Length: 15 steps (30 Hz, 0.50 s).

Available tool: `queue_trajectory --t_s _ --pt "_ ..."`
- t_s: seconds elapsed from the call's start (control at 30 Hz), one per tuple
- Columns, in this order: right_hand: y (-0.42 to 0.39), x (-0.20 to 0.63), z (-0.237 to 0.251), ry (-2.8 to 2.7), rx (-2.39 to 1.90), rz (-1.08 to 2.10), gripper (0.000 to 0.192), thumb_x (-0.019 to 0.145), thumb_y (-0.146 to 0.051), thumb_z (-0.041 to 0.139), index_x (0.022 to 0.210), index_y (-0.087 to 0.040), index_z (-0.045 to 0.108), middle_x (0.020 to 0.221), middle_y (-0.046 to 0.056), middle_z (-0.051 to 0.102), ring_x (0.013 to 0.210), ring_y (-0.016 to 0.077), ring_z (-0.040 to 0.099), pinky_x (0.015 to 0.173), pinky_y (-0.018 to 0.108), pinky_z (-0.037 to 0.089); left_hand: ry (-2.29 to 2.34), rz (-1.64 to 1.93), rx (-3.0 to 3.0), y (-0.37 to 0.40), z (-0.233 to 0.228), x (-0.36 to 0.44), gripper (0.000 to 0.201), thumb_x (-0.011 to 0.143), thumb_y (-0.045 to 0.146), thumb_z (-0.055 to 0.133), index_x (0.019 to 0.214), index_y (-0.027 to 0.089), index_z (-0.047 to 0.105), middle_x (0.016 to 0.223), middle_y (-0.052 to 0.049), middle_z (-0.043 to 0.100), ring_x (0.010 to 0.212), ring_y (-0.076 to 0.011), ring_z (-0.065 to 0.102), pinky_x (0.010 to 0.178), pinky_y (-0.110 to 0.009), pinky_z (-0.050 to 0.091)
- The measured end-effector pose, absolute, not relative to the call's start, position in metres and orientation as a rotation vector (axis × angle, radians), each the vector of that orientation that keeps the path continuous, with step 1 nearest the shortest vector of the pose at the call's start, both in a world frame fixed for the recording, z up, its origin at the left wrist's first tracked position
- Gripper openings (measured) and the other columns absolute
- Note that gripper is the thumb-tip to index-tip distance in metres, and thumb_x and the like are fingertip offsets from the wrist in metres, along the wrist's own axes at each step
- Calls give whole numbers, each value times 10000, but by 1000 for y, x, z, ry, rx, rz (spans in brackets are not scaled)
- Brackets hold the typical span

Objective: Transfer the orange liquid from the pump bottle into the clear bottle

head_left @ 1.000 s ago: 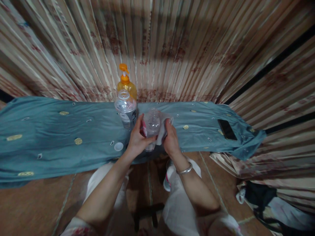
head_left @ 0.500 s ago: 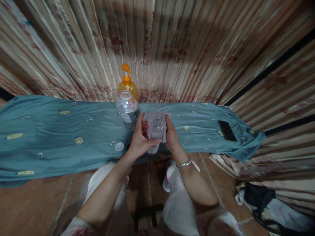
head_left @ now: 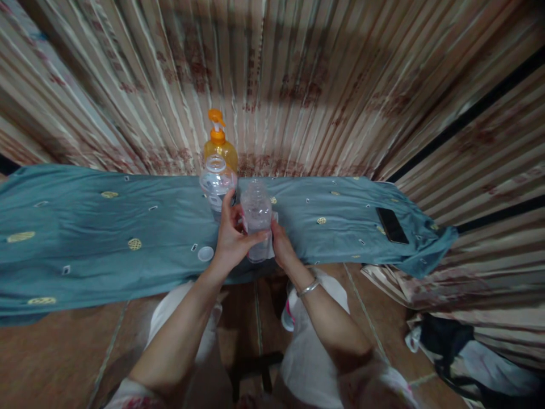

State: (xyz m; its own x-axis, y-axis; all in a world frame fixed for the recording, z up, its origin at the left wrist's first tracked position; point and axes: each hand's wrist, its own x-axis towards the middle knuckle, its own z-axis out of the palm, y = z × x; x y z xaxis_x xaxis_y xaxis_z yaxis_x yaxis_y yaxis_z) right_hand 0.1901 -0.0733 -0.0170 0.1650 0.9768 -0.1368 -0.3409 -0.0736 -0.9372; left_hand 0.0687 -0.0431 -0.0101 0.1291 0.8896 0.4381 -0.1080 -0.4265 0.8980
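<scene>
Covered in a blue-green cloth (head_left: 106,227) with small gold patches. Bore a clear bottle (head_left: 216,184) just beyond the left hand (head_left: 230,241), an orange pump bottle (head_left: 219,149) behind that, a white cap (head_left: 205,254) just left of the wrist, and a dark phone (head_left: 392,225) well right of the right hand (head_left: 281,250).

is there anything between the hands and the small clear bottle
Only on the right. The left hand grips the small clear bottle directly, thumb across its front. The right hand presses a white cloth against the bottle's lower side, so the cloth lies between that hand and the plastic.
</scene>
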Motion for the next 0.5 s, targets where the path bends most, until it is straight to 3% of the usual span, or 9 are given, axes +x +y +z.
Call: queue_trajectory --t_s 0.2,0.5 --pt "-78 178 -34 -658 -1114 1494 448 800 -658 597 833 -227 715 810 43 778 985 237 726 888 386 568 829 1485 1534 -42 -7 64 1171 591 620 901 1522 322 256 1136 -61 659 1009 -251 692 837 -375 591" --pt "-91 166 -32 -595 -1021 1605 334 867 -511 587 878 -205 723 853 54 790 965 236 731 897 416 582 861 1550 1575 -42 -2 64 1167 581 613 916 1516 333 278 1131 -54 644 1004 -248 686 852 -380 579"
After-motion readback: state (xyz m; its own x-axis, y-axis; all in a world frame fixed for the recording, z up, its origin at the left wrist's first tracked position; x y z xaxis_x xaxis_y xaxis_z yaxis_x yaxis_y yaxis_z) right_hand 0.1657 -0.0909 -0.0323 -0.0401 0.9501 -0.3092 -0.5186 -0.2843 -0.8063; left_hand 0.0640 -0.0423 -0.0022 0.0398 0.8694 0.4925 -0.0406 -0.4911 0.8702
